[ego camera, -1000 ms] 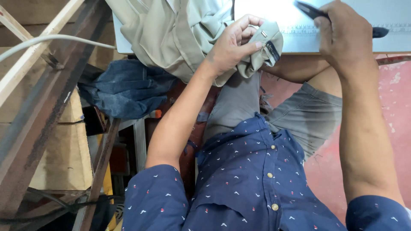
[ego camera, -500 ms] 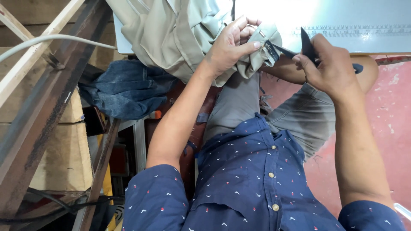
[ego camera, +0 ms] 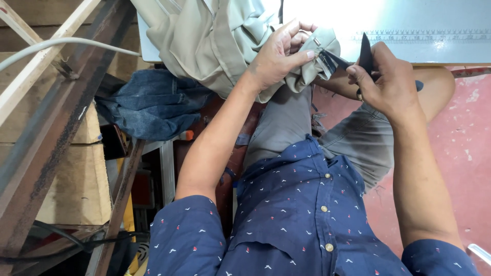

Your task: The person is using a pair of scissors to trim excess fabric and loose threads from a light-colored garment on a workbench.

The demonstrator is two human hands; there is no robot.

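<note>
My left hand (ego camera: 281,59) grips a bunched corner of a khaki garment (ego camera: 215,41) that hangs off the front edge of a pale work table (ego camera: 409,30). A small metal zipper part shows at the gripped corner, just past my fingertips. My right hand (ego camera: 383,79) holds dark scissors (ego camera: 353,59), whose blades point left and reach the gripped corner of the cloth. Both hands are close together above my lap, in front of the table edge.
A printed ruler strip (ego camera: 424,36) runs along the table top. Folded blue denim (ego camera: 153,105) lies on a stand at my left. Wooden beams (ego camera: 46,117) and a grey cable (ego camera: 61,46) cross the left side. Red floor (ego camera: 460,153) is on the right.
My right hand came down from the table top with the scissors and moved left, bringing the blades to the cloth corner. My left hand kept its grip on the khaki garment.
</note>
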